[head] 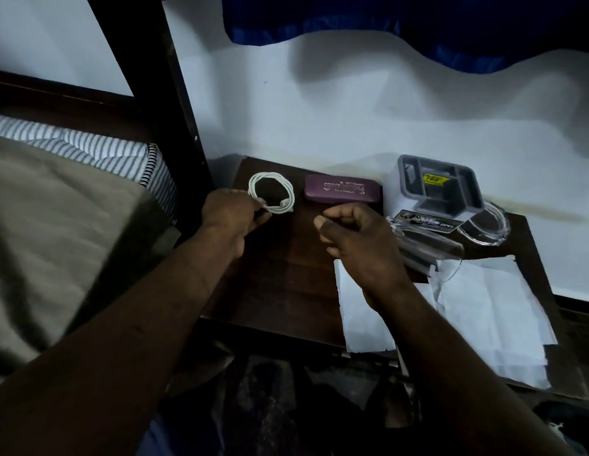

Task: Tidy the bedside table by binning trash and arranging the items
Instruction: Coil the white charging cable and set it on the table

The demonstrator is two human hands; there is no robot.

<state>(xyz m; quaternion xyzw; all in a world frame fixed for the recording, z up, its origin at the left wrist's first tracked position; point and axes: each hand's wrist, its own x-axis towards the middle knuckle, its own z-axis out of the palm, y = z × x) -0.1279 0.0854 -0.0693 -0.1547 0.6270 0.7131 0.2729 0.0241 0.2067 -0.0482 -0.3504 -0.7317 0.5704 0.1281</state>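
My left hand (232,213) pinched the coiled white cable (270,175) on the bedside table (286,284); my right hand (359,241) hovered, fingers curled, empty.

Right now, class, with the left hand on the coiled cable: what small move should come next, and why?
Probably release the coiled white cable and leave it beside the purple case. The left hand pinches its near edge, the coil looks neatly wound and seems to rest on the table, while the right hand hovers curled and empty near the unsorted white papers.
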